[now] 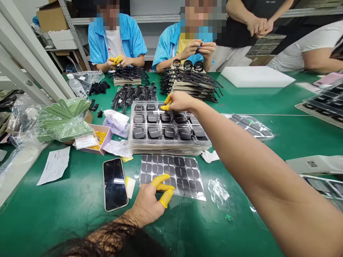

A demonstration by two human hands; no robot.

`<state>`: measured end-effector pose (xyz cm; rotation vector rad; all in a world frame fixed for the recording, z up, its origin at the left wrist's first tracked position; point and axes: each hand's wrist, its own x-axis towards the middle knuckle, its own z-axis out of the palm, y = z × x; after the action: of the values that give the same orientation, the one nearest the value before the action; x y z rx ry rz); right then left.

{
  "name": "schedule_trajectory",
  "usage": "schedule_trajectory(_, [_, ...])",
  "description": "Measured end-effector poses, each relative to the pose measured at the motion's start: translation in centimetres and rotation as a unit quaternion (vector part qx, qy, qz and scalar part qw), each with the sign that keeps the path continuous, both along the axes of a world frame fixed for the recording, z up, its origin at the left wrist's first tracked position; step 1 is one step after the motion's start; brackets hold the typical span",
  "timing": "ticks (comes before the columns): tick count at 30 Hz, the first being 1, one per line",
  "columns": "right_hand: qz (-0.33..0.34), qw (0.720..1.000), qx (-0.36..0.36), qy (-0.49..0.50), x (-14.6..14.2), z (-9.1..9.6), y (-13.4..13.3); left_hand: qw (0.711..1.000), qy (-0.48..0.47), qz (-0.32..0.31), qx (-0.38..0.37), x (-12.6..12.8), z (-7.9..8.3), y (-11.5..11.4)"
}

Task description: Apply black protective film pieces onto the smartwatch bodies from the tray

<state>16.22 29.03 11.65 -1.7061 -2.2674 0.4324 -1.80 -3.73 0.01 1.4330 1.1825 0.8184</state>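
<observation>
The right hand (180,101) reaches out over a stack of clear plastic trays (134,144), its yellow-capped fingertips (165,107) close together in a narrow grip at a dark square pad (160,106) in the far row. Whether that grip actually holds the pad cannot be told. The trays sit near the middle of the green bench (50,214), filled with rows of similar pads. The left hand (146,203) lies nearer, its grip wide, its yellow finger caps resting on the edge of a clear sheet of dark pads (171,175). A phone (115,184) lies just left of that hand. Farther left are a pink box of yellow finger caps (99,140) and a bundle of pale green straps (64,116). Across the bench, two co-workers in blue jackets (115,43) handle small items beside piles of black straps (187,80).
</observation>
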Motion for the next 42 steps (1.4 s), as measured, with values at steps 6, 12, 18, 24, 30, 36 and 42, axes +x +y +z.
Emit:
schedule_trajectory(6, [-0.029, 0.95, 0.013, 0.311, 0.9, 0.7, -6.9, 1.0, -0.005, 0.019, -0.023, 0.1, 0.3, 0.2])
schedule_trajectory(12, [-0.119, 0.857, -0.094, 0.493, 1.4, -4.3, -25.2, 0.998, -0.018, 0.037, -0.054, 0.1, 0.7, 0.4])
schedule_trajectory(18, [-0.149, 0.821, -0.227, 0.502, 0.0, -9.2, -33.1, 0.999, 0.034, 0.036, 0.002, -0.2, 0.0, 0.1])
schedule_trajectory(24, [-0.119, 0.833, -0.18, 0.51, -0.9, -10.4, -33.0, 0.998, 0.033, 0.032, 0.031, -0.5, -0.8, 0.2])
schedule_trajectory(30, [-0.081, 0.88, -0.058, 0.465, 2.9, -9.5, -33.6, 0.997, 0.03, 0.051, 0.046, -0.5, -0.8, 0.2])
schedule_trajectory(36, [-0.317, 0.921, 0.029, 0.224, 13.4, -10.2, -33.5, 0.986, 0.011, 0.042, 0.163, -0.6, -1.0, -0.3])
schedule_trajectory(42, [-0.245, 0.898, -0.049, 0.363, 7.3, -11.8, -35.9, 0.987, -0.028, 0.067, 0.142, -0.7, -1.0, -0.9])
